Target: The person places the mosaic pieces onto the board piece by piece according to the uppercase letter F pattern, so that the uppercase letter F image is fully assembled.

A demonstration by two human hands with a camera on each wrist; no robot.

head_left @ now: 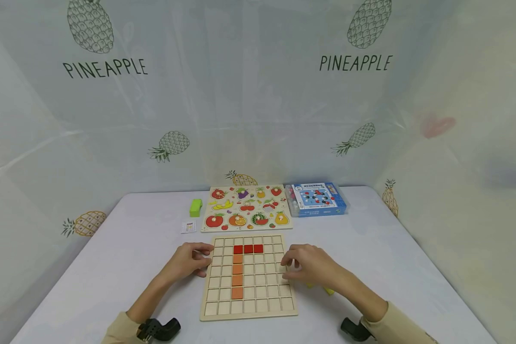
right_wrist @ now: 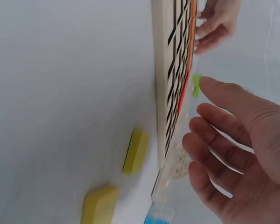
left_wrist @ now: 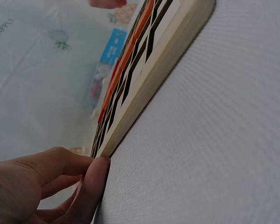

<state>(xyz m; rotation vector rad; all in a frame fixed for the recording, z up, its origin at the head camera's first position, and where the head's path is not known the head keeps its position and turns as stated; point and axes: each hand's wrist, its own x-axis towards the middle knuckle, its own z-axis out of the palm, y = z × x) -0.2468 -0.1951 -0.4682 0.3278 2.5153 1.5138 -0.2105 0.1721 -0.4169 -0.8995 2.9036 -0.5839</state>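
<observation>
A wooden grid board (head_left: 248,316) lies flat on the white table. Three red tiles (head_left: 248,249) form a row in it, and several orange tiles (head_left: 237,280) run down a column from the row's left end. At the board's left edge is my left hand (head_left: 187,262); in the left wrist view its thumb and index finger pinch the rim. My right hand (head_left: 311,264) hovers at the right edge, fingers loosely bent with nothing between them. Below it lie two yellow blocks (right_wrist: 136,151), partly hidden by the wrist in the head view.
Behind the grid board lies a fruit puzzle board (head_left: 248,208), with a blue boxed set (head_left: 318,199) to its right. A green block (head_left: 195,208) and a small printed card (head_left: 188,227) lie to its left. A pineapple-print curtain (head_left: 258,95) hangs behind the table.
</observation>
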